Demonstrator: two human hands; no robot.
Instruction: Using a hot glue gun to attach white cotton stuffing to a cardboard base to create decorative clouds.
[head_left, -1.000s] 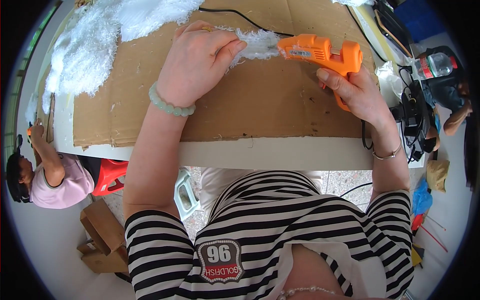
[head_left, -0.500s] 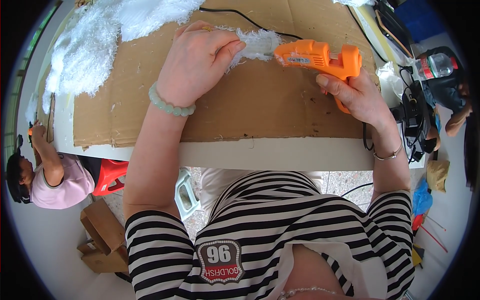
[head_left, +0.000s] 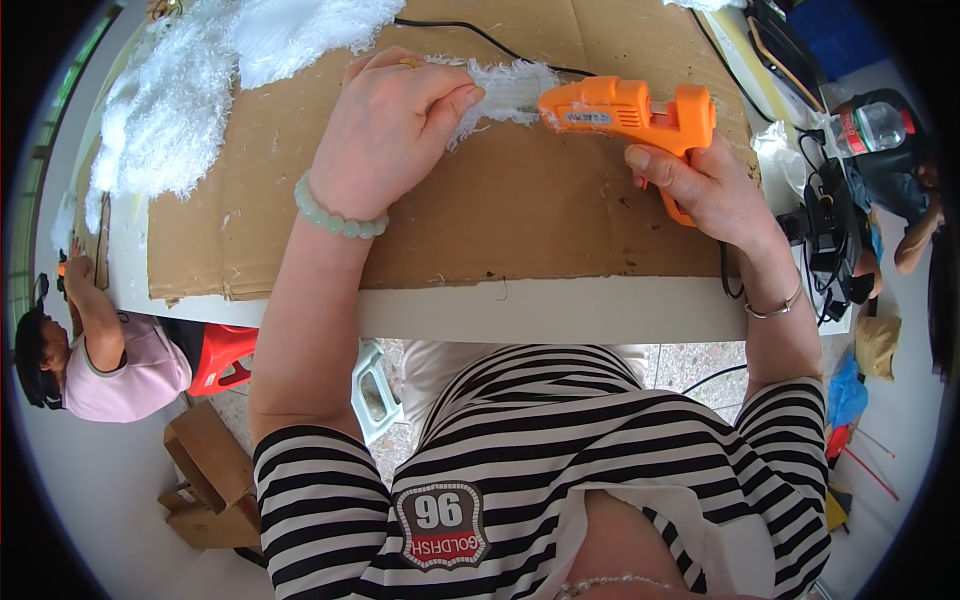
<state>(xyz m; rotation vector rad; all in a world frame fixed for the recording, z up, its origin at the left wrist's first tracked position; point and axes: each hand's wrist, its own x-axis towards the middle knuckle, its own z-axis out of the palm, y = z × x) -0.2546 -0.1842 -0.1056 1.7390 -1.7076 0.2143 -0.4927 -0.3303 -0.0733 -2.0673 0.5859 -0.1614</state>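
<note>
At left I am noting a co-worker in pink (head_left: 125,368) sitting on a red stool (head_left: 222,358), with cardboard boxes (head_left: 207,455) lying nearby. A pale stool (head_left: 365,372) is standing on the speckled floor (head_left: 700,355). At right I am recording a red-capped clear bottle (head_left: 880,129), and a brown bag (head_left: 877,345) lying near blue plastic (head_left: 846,397).

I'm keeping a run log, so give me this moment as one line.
left hand: holding fluffy white strip | right hand: gripping orange glue gun | nozzle: at strip | below: cardboard sheet
</note>
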